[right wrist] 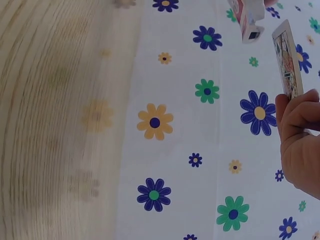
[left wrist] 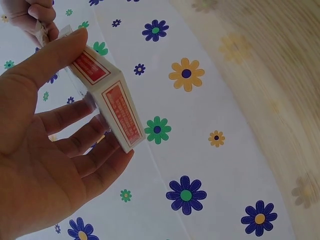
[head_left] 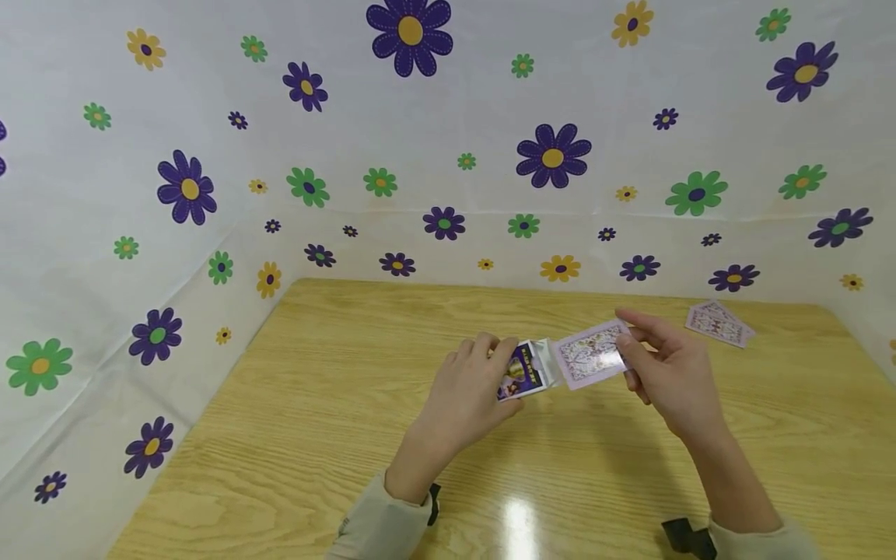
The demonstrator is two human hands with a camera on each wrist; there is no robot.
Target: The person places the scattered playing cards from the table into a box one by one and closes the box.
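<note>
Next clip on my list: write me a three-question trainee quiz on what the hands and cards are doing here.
1. True or false: the left hand grips the card box.
2. Multiple choice: the right hand pinches A) a pen, B) a playing card, C) a coin.
3. Short answer: where do the loose cards lie in relation to the right hand?

Key
1. True; the left wrist view shows thumb and fingers curled round the box.
2. B; the card is held just beyond the box's open flap.
3. On the wooden table, beyond the hand and to its right, near the flowered backdrop.
</note>
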